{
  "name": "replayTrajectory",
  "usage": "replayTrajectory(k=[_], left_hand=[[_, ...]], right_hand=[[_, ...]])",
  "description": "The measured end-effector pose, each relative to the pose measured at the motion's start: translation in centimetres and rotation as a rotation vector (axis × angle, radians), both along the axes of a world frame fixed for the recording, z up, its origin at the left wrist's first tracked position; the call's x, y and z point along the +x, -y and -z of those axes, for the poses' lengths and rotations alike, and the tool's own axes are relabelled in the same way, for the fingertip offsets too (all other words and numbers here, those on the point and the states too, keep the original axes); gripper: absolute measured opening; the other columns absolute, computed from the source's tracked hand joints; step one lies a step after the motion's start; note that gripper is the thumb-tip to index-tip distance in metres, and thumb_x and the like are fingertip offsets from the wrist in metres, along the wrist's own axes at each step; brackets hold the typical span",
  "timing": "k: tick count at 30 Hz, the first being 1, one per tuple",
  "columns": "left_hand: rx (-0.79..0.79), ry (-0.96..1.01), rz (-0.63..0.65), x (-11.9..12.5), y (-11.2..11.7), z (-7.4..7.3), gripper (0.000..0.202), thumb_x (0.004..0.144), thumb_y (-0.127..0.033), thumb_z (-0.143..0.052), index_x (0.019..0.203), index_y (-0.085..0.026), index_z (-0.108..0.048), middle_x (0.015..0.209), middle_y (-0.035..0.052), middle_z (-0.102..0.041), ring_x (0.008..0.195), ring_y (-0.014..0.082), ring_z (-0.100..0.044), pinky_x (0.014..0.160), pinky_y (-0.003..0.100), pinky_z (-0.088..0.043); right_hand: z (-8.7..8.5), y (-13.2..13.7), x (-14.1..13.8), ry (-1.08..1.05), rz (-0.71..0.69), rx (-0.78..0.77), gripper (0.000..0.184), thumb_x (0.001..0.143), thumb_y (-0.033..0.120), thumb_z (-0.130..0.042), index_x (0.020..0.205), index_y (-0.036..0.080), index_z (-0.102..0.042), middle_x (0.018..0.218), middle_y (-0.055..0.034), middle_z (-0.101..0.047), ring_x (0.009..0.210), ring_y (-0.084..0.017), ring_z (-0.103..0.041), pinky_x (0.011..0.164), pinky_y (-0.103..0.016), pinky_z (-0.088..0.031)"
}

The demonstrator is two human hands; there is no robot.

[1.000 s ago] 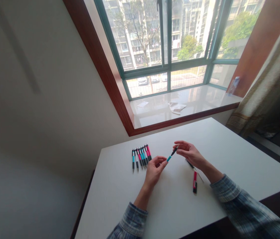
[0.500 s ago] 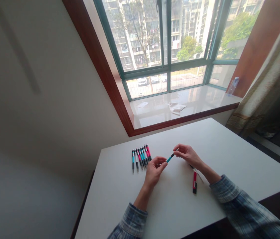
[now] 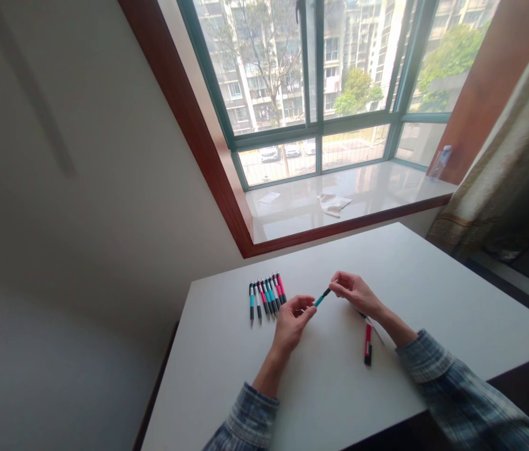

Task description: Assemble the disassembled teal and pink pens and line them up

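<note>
A teal pen with a black grip (image 3: pixel 319 300) is held slantwise above the table, between my two hands. My left hand (image 3: pixel 292 322) is closed on its teal end with thumb and fingertips. At the upper, dark end, my right hand (image 3: pixel 354 292) pinches the tip; what exactly lies between those fingers is too small to make out. Just left of my left hand, several pens (image 3: pixel 267 295) in teal, white and pink lie side by side in a row. Below my right wrist are a pink and black pen part (image 3: pixel 368 344) and a thin refill-like stick (image 3: pixel 377 332), partly hidden by the wrist.
The white table (image 3: pixel 325 388) reaches back to a window with a dark red sill edge (image 3: pixel 349 223). On the sill lie a crumpled cloth or paper (image 3: pixel 333 204) and a flat sheet (image 3: pixel 269 198). A clear bottle (image 3: pixel 441 163) stands at the right, beside a curtain (image 3: pixel 503 150).
My right hand has shifted very slightly to the right at the pen's dark end. My left hand and the pens on the table look the same.
</note>
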State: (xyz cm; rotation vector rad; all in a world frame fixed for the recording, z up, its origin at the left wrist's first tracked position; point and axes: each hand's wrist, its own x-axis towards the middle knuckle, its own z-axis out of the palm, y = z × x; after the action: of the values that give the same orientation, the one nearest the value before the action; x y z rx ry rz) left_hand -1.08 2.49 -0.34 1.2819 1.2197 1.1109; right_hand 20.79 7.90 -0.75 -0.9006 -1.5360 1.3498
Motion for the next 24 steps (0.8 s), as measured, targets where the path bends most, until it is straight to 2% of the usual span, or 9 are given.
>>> replayTrajectory(k=[2, 4, 6, 9, 12, 14, 17, 19, 24], left_hand=[[0.002, 0.000, -0.003, 0.0, 0.0, 0.0, 0.030, 0.076, -0.038, -0.080, 0.097, -0.016, -0.078, 0.088, 0.0070, -0.075, 0.080, 0.0189, -0.066, 0.072, 0.028, -0.050], [0.003, -0.002, 0.000, 0.0, 0.0, 0.0, 0.030, 0.077, -0.039, -0.080, 0.097, -0.016, -0.078, 0.088, 0.0069, -0.075, 0.079, 0.0188, -0.066, 0.072, 0.028, -0.050], [0.004, -0.003, 0.004, 0.0, 0.0, 0.1, 0.032, 0.076, -0.039, -0.080, 0.098, -0.016, -0.078, 0.087, 0.0066, -0.074, 0.077, 0.0184, -0.065, 0.071, 0.028, -0.049], [0.002, -0.005, 0.008, 0.0, 0.0, 0.0, 0.034, 0.075, -0.040, -0.081, 0.098, -0.016, -0.078, 0.084, 0.0059, -0.072, 0.074, 0.0173, -0.063, 0.068, 0.027, -0.048], [-0.003, -0.014, 0.010, 0.1, 0.0, -0.1, 0.034, 0.075, -0.041, -0.081, 0.098, -0.016, -0.078, 0.083, 0.0057, -0.072, 0.073, 0.0172, -0.063, 0.068, 0.027, -0.047], [0.001, -0.021, 0.005, 0.1, 0.0, -0.1, 0.034, 0.076, -0.042, -0.080, 0.097, -0.016, -0.078, 0.084, 0.0059, -0.073, 0.075, 0.0179, -0.064, 0.069, 0.027, -0.048], [0.002, -0.020, -0.001, 0.0, 0.0, 0.1, 0.032, 0.077, -0.040, -0.080, 0.098, -0.016, -0.078, 0.086, 0.0064, -0.074, 0.076, 0.0182, -0.065, 0.069, 0.027, -0.048], [-0.001, -0.014, -0.001, -0.1, 0.0, 0.3, 0.032, 0.077, -0.039, -0.080, 0.098, -0.016, -0.078, 0.087, 0.0069, -0.075, 0.076, 0.0179, -0.065, 0.069, 0.027, -0.048], [-0.009, -0.008, -0.004, -0.1, 0.0, 0.4, 0.031, 0.076, -0.036, -0.080, 0.099, -0.015, -0.078, 0.084, 0.0053, -0.072, 0.072, 0.0158, -0.063, 0.067, 0.026, -0.047]], right_hand=[[-0.1, 0.1, 0.1, -0.026, -0.031, 0.001, 0.036, 0.088, 0.052, -0.071, 0.101, 0.019, -0.066, 0.070, 0.0023, -0.058, 0.066, -0.014, -0.049, 0.064, -0.028, -0.039], [-0.1, 0.1, 0.1, -0.023, -0.055, -0.002, 0.038, 0.089, 0.053, -0.070, 0.105, 0.018, -0.068, 0.071, 0.0012, -0.059, 0.068, -0.015, -0.051, 0.065, -0.028, -0.040], [0.0, 0.1, 0.2, 0.013, -0.053, -0.004, 0.038, 0.087, 0.055, -0.071, 0.093, 0.018, -0.069, 0.070, 0.0011, -0.058, 0.066, -0.014, -0.049, 0.063, -0.028, -0.039], [0.4, -0.1, 0.1, 0.083, 0.000, 0.011, 0.044, 0.083, 0.060, -0.073, 0.074, 0.018, -0.062, 0.065, 0.0023, -0.055, 0.060, -0.013, -0.044, 0.057, -0.027, -0.035], [0.6, -0.3, 0.2, 0.123, 0.028, 0.034, 0.049, 0.084, 0.065, -0.068, 0.071, 0.019, -0.059, 0.064, 0.0013, -0.055, 0.060, -0.013, -0.045, 0.057, -0.028, -0.036], [0.4, -0.3, 0.3, 0.100, 0.023, 0.026, 0.046, 0.087, 0.065, -0.065, 0.082, 0.018, -0.064, 0.066, -0.0003, -0.059, 0.063, -0.015, -0.050, 0.060, -0.029, -0.040], [-0.1, -0.2, 0.6, 0.008, -0.011, -0.012, 0.044, 0.088, 0.058, -0.068, 0.109, 0.019, -0.066, 0.072, -0.0004, -0.062, 0.067, -0.016, -0.054, 0.064, -0.029, -0.043], [-0.4, 0.0, 0.8, -0.044, -0.038, -0.018, 0.042, 0.088, 0.052, -0.070, 0.115, 0.020, -0.066, 0.074, 0.0000, -0.062, 0.068, -0.015, -0.053, 0.065, -0.029, -0.043], [-0.2, -0.1, 0.7, 0.012, -0.018, -0.004, 0.037, 0.085, 0.053, -0.073, 0.094, 0.018, -0.072, 0.072, 0.0002, -0.061, 0.065, -0.014, -0.049, 0.061, -0.028, -0.038]])
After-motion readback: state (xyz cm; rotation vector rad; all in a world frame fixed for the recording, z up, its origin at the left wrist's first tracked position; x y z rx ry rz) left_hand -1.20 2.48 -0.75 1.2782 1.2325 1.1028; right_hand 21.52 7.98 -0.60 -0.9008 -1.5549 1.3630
